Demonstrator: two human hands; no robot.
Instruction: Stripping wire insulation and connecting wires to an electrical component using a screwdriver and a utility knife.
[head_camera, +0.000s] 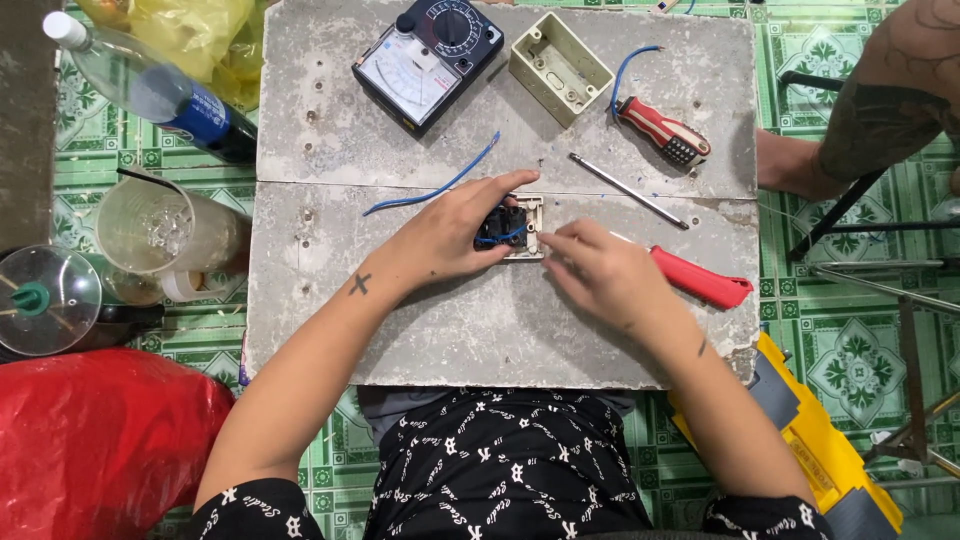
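Looking down from the head cam: left hand is clamped around a small cream switch module mid-counter, thumb and fingers curled over its far and left edges, pinning it flat on the grey counter. Right hand sits just right of the module, fingers pressed together at the tips, pinching something thin at the module's right edge; can't tell what, too small. A short blue wire is looped across the dark back of the module, so I judge the wiring is under way, at least one lead in place, not closed up. The cream back box lies open and empty at the far side, well apart from the module, so mounting looks undone. Loose blue wire lies left of the module; another blue piece curls beside the red-handled screwdriver. Bare metal shaft lies between that and the hands. Red-handled tool is just right of the right hand, untouched. Analog multimeter is at the far edge, not hooked up. Another person's arm at far right, clear of the work.
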